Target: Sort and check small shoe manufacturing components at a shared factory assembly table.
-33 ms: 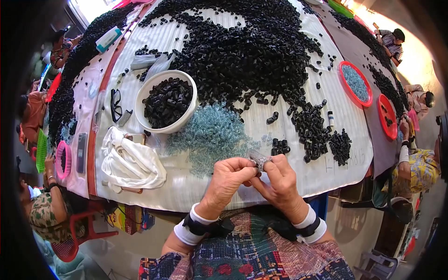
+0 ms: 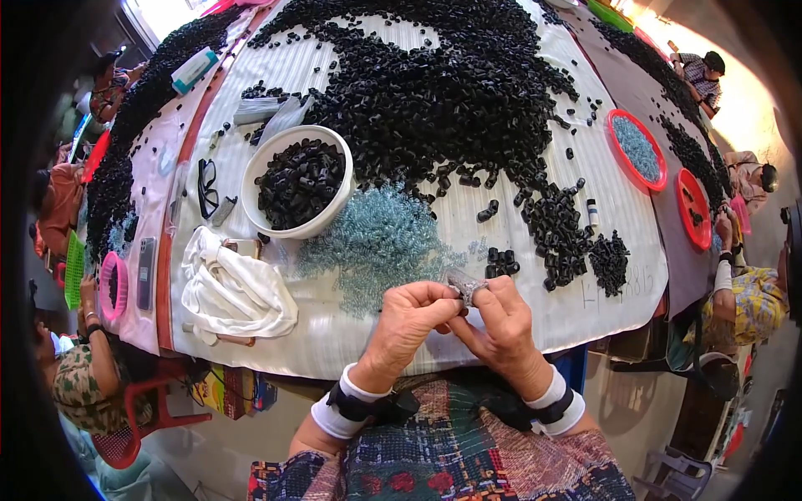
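Note:
My left hand (image 2: 411, 327) and my right hand (image 2: 504, 331) meet over the table's near edge, fingertips together. A crumpled, translucent grey piece (image 2: 465, 282) sticks up from the closed fingers of my right hand; its kind is unclear. Between the fingertips a small dark part shows, mostly hidden. My left thumb and forefinger pinch against it. Just beyond the hands lies a heap of small clear bluish pieces (image 2: 380, 242). Several short black cylindrical parts (image 2: 502, 262) stand grouped beside my right hand.
A white bowl (image 2: 255, 204) holds black parts, near a white cloth (image 2: 238, 292) and glasses (image 2: 207, 188). A big black heap (image 2: 443, 100) covers the far table. Smaller black piles (image 2: 555, 238) and a small tube (image 2: 592, 212) lie right. Co-workers sit at both sides.

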`<act>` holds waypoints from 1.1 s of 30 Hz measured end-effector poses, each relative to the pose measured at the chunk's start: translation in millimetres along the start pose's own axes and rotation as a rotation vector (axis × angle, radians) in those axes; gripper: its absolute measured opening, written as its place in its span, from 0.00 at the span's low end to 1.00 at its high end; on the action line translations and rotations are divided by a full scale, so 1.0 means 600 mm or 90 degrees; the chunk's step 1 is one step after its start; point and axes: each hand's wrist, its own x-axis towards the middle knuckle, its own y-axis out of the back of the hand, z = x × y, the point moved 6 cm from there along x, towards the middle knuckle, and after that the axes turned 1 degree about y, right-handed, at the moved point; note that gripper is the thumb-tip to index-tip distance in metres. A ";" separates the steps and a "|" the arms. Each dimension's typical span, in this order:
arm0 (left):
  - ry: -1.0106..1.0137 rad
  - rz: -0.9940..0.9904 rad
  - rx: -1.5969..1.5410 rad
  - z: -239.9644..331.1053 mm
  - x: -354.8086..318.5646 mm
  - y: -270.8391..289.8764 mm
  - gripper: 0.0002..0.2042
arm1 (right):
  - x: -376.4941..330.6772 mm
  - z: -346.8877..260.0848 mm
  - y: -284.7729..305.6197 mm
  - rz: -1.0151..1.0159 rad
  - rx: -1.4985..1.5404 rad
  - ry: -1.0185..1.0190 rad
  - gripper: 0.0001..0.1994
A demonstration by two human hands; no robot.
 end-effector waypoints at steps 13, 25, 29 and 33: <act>-0.015 -0.020 0.001 0.006 0.003 -0.001 0.08 | 0.002 0.006 0.002 0.011 -0.022 -0.004 0.16; 0.021 -0.024 -0.050 0.003 0.003 0.008 0.08 | 0.001 0.014 -0.004 0.019 0.025 -0.021 0.15; 0.039 -0.055 -0.102 0.018 0.001 0.003 0.09 | 0.016 0.013 0.006 0.050 0.026 -0.003 0.16; 0.006 -0.082 -0.019 0.017 0.004 -0.003 0.09 | 0.013 0.012 0.008 0.036 0.031 0.026 0.17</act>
